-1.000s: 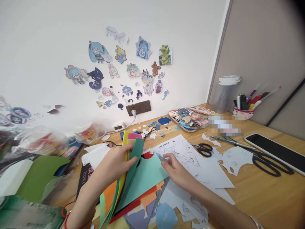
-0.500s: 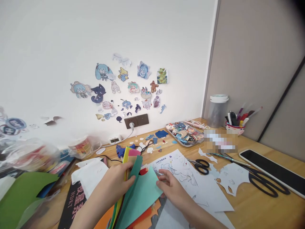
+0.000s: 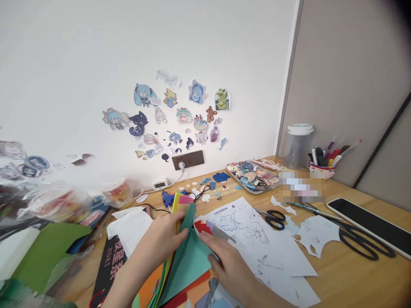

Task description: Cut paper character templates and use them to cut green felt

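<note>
My left hand [image 3: 167,233] is closed round the upper edge of a bundle of coloured paper [image 3: 176,205], with yellow, pink and green edges showing. A teal sheet [image 3: 188,265] lies frontmost in that bundle. The fingers of my right hand [image 3: 226,259] lie over the teal sheet's right edge, with the thumb lower down at its border. Behind the sheet, red and grey paper pieces [image 3: 204,228] stick out. Orange and other scraps [image 3: 199,293] show below it. White pages with line drawings [image 3: 247,231] lie to the right of my hands.
Small scissors [image 3: 275,219], large black-handled scissors [image 3: 366,241] and a phone [image 3: 369,224] lie on the right. A tray of cutouts [image 3: 252,175] and a pen holder [image 3: 322,168] stand farther back. Green paper [image 3: 51,246] and plastic-wrapped tubs [image 3: 117,192] are at left.
My right hand has moved from the teal sheet's upper right corner onto its right edge, and the sheet is bent. More red and grey paper shows behind. The view has shifted slightly left.
</note>
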Demonstrator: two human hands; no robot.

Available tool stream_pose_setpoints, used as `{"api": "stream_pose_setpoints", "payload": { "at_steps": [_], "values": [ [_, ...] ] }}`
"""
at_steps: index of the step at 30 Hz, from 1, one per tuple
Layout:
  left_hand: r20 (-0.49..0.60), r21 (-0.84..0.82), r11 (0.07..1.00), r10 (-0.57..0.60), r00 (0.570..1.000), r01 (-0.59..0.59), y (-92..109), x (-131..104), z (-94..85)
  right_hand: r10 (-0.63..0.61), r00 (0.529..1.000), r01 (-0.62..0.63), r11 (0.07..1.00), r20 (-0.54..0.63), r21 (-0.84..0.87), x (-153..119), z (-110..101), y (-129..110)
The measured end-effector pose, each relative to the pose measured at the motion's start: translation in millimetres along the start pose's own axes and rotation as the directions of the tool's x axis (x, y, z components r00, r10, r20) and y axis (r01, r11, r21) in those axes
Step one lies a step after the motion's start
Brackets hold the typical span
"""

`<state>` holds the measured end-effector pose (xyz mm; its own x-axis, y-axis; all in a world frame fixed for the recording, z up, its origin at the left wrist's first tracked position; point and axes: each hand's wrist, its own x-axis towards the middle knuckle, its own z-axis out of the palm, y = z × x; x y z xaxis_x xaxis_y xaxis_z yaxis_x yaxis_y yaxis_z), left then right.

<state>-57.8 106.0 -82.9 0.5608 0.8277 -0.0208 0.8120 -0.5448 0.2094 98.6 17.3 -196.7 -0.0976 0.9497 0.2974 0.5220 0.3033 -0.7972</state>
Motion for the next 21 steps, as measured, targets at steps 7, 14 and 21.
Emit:
{"api": "stream_pose_setpoints", "payload": {
  "at_steps": [7,14,21],
  "values": [
    [-0.004,0.032,0.999,0.003,1.0,-0.003,0,-1,-0.6,-0.041,0.999,0.034,0.972,-0.024,-0.233,-2,-1,-5],
    [0.042,0.161,0.986,0.03,0.999,-0.036,7,-6,4.0,0.266,0.962,-0.272,0.901,0.064,0.338,3,-3,-1],
    [0.019,0.348,0.936,0.044,0.999,-0.047,11,-12,2.3,0.224,0.949,-0.302,0.451,0.221,0.84,9,-5,-9]
  ]
}}
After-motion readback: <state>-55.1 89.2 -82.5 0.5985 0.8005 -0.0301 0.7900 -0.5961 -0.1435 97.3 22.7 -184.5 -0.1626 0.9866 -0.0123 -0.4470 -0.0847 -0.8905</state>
